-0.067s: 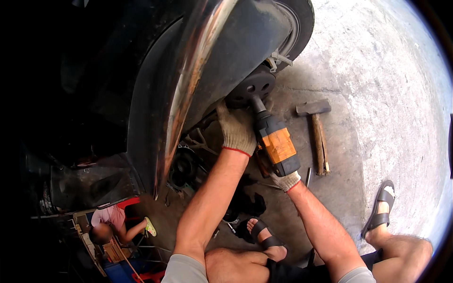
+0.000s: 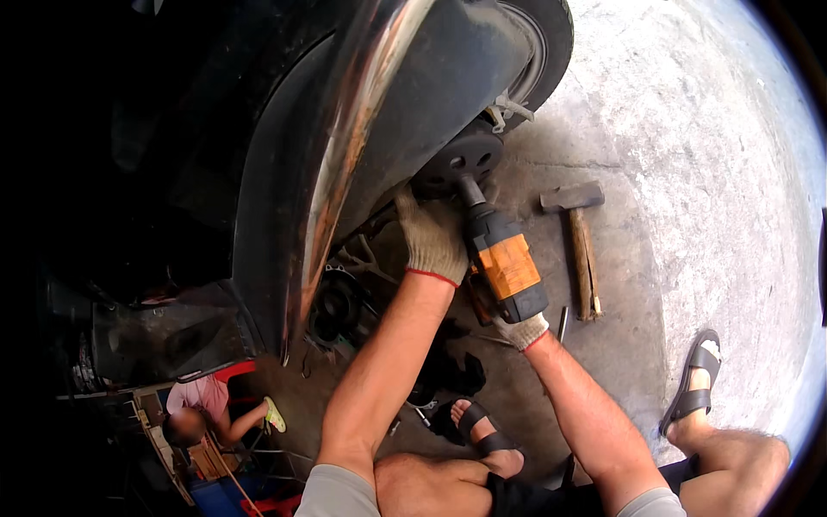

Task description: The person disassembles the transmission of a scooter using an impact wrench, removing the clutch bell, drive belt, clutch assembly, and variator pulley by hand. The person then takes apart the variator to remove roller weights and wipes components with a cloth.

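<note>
Power wrench (image 2: 506, 263): orange and black, held tilted above the floor (image 2: 624, 233); its socket (image 2: 469, 189) meets the middle of a disc (image 2: 458, 161), though exact contact cannot be told.
Disc: dark, round, pierced with holes; located at the lower edge of the vehicle's body panel (image 2: 431, 95), near the wheel (image 2: 564, 43).
Right hand (image 2: 519, 330): gloved; grasping the wrench at its rear, fingers mostly hidden by the tool.
Left hand (image 2: 435, 233): gloved; fingers at the disc's near rim; cannot tell whether they grasp it.
Floor surface: concrete; stained grey around the work, pale and worn beyond the grey area's right edge.
Hammer (image 2: 582, 254): flat on the grey area, inside that edge; wooden handle split at its end.
Rod (image 2: 564, 325): metal, near the handle's end.
Engine part (image 2: 334, 306): dark, round, below the panel, beside the left forearm.
Room: deep shadow behind the panel; a person in a pink top (image 2: 202, 398) beside a red chair (image 2: 238, 370), past the panel's lower end.
</note>
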A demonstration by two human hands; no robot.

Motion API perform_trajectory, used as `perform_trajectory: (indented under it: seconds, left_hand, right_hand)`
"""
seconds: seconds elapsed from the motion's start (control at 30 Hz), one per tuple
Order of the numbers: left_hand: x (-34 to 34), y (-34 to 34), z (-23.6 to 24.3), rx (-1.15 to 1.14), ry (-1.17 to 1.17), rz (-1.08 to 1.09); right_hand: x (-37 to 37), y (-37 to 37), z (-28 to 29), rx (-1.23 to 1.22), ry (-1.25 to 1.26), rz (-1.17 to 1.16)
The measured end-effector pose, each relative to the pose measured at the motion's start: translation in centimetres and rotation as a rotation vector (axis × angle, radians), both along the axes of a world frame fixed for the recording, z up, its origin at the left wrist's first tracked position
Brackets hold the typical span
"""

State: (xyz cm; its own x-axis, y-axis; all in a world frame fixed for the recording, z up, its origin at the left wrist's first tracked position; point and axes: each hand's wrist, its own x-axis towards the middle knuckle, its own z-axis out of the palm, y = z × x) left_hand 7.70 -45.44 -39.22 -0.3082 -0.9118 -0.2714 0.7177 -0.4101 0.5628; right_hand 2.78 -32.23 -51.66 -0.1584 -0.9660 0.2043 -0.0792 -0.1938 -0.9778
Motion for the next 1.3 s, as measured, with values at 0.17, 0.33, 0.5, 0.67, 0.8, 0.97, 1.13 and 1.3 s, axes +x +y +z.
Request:
perform_trajectory:
  seconds: [0.17,0.33,0.5,0.67,0.8,0.97,1.13,1.3]
  left_hand:
    - [-0.1,0.1,-0.1,0.021,-0.021,-0.012]
    - [0.4,0.2,-0.3,0.051,0.064,-0.03]
    - [1.0,0.0,-0.6,-0.015,-0.137,-0.008]
    - [2.0,0.0,-2.0,-0.064,-0.101,-0.056]
    - [1.9,1.8,-0.1,0.188,-0.145,-0.043]
    - [1.8,2.8,0.0,0.087,-0.313,-0.042]
    - [2.6,2.6,-0.6,0.07,-0.344,-0.088]
    - [1.1,2.6,-0.7,0.21,-0.413,-0.058]
  right_hand:
    - [0.2,-0.1,0.1,-0.055,-0.057,-0.063]
    - [0.1,-0.2,0.7,-0.053,-0.142,-0.029]
    - [-0.9,-0.5,1.1,0.13,-1.081,0.175]
    - [0.1,-0.4,-0.6,0.07,-0.664,0.119]
    - [-0.8,0.5,1.4,-0.026,-0.401,-0.011]
    - [-0.8,1.0,0.4,-0.03,-0.063,-0.083]
    - [-1.9,1.2,1.6,-0.224,0.294,-0.19]
    - [-3.7,5.0,1.7,0.246,-0.598,-0.074]
